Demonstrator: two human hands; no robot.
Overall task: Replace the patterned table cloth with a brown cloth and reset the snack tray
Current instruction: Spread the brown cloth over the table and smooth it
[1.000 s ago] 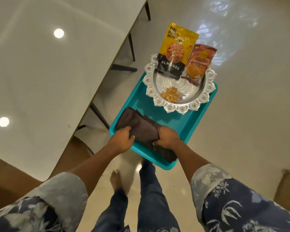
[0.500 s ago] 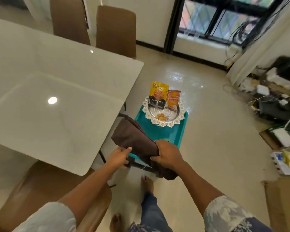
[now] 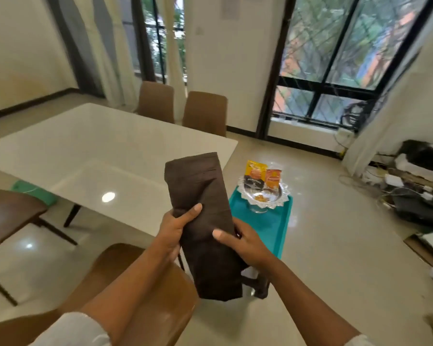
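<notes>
The left hand (image 3: 171, 232) grips the left edge of the folded brown cloth (image 3: 203, 193), thumb laid across its front. The right hand (image 3: 246, 243) grips the right edge a little lower, thumb on the front and fingers curled behind. The cloth is a long, tilted bundle held in the air. Its upper end shows against the near corner of the white table (image 3: 85, 151) and its lower end hangs below both hands.

A brown chair (image 3: 148, 283) stands under the forearms at the table's near side, and two more chairs (image 3: 205, 111) stand at the far side. Just right of the cloth, and partly hidden by it and the right hand, is the teal tray (image 3: 270, 226). At the tray's far end sits a silver plate (image 3: 283, 196) with a scalloped rim. A yellow-and-black packet (image 3: 254, 174) and an orange packet (image 3: 273, 178) lean side by side at the plate's far edge. A small heap of nuts (image 3: 261, 199) lies inside the plate.
</notes>
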